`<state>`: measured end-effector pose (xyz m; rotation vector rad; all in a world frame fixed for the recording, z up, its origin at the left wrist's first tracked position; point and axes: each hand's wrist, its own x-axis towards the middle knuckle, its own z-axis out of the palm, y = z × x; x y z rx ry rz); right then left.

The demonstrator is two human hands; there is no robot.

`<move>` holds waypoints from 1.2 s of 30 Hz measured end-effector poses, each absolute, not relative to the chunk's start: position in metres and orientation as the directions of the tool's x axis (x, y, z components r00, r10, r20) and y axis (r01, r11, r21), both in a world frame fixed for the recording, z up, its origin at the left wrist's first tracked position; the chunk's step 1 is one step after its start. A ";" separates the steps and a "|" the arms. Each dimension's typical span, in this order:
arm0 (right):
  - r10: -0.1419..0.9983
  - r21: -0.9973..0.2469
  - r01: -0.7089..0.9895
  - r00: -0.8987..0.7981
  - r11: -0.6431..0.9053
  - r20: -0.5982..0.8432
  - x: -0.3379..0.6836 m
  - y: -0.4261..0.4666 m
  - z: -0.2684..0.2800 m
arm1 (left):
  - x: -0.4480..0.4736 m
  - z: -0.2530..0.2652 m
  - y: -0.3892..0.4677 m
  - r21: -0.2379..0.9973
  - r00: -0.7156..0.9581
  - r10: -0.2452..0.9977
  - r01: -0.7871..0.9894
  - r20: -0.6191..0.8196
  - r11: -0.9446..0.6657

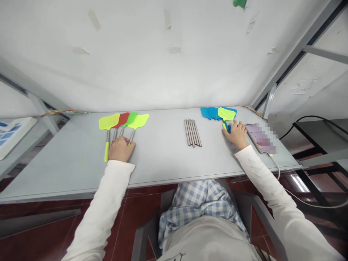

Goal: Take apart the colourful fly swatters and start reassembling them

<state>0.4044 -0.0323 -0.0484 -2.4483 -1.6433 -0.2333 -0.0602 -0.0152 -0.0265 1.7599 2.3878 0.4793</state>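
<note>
The left grip (121, 149) is curled over the handle ends of the red swatter (123, 119), green swatter (131, 118) and right-hand yellow swatter (139, 121); whether it is clenched on any of them, I cannot tell. Just beside it, toward the bench's (163, 156) left end, lies the outer yellow swatter (109, 121), its handle bare. All four heads fan out at the far edge, shafts running toward the near edge, the right-hand ones leaning toward the far right corner. The right grip (236, 134) bends over the short handles of the blue heads (206, 112) and yellow-green head (227, 114), which point to the far edge; its hold is hidden. Between the grips, metal rods (193, 133) lie side by side, long axes running far to near.
</note>
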 end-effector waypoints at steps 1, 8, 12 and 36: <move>0.903 -0.066 0.927 0.375 -0.370 0.208 0.405 -0.034 -0.048 | -0.058 -0.027 -0.016 0.365 -0.314 0.947 0.891 0.064 0.271; 0.921 -0.096 0.934 0.356 -0.345 0.156 0.403 -0.036 -0.045 | -0.037 -0.036 -0.012 0.611 -0.285 0.951 0.776 0.116 0.158; 0.928 -0.140 0.942 0.326 -0.304 0.178 0.402 -0.029 -0.045 | -0.004 -0.036 -0.007 0.869 -0.251 0.962 0.493 0.106 0.033; 0.989 -0.870 -0.494 0.129 0.004 -0.068 0.307 0.027 0.030 | 0.166 0.014 -0.020 0.988 0.594 0.796 -0.009 -0.118 0.154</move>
